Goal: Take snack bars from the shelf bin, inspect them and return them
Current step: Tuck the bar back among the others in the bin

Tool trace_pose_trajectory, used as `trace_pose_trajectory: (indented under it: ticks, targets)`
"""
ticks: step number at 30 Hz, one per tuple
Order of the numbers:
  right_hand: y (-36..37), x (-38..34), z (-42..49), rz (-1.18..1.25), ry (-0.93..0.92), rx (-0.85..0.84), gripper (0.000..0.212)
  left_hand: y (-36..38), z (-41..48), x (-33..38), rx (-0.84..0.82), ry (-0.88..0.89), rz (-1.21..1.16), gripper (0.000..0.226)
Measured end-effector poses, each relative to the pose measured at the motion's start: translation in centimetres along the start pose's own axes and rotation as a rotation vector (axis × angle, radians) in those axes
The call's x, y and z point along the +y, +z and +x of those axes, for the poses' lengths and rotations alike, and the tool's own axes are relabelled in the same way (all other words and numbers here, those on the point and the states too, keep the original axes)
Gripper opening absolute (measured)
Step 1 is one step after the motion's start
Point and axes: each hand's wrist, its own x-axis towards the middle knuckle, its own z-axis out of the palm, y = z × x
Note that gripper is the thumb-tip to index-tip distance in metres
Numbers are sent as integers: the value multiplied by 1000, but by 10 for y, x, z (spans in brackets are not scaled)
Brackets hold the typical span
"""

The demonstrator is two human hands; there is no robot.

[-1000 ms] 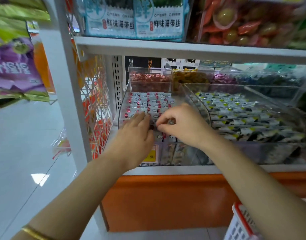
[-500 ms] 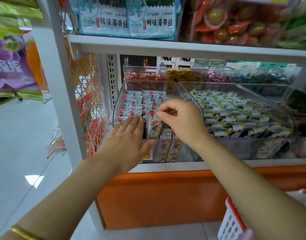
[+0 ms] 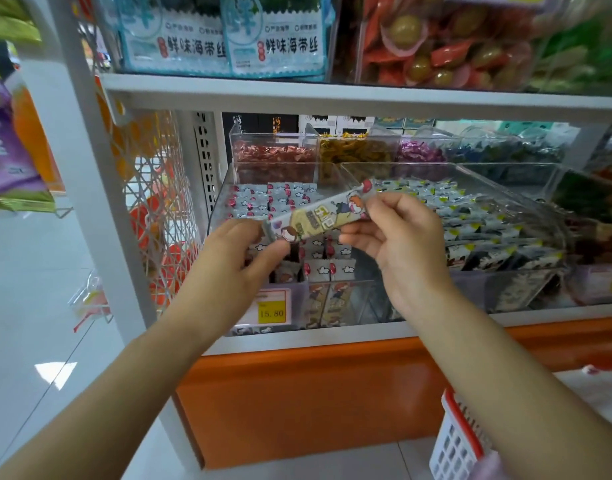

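1. Yellow-and-white snack bar [image 3: 319, 216] is up in the air, tilted, over the clear bin [image 3: 360, 299].
2. The left hand [image 3: 230, 271] pinches its low end.
3. The right hand [image 3: 405, 251] pinches its high end.

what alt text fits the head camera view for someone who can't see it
Two hands hold one snack bar above a clear shelf bin packed with similar bars, the left hand pinching its left end and the right hand its right end. A yellow price tag reading 15.80 sits on the bin's front.
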Motion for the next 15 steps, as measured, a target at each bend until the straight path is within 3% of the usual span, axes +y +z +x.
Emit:
trace_pose_trajectory:
  ticks: [6,10,15]
  targets:
    - [-9,4,-7,192,206,-67,16,-1,4,6,0,-359,-572,34]
    - [-12,4,-7,220,256,-110,12,-1,7,5,48,-456,-698,32]
    - [-15,3,-6,174,280,-115,10,-1,7,9,90,-414,-631,39]
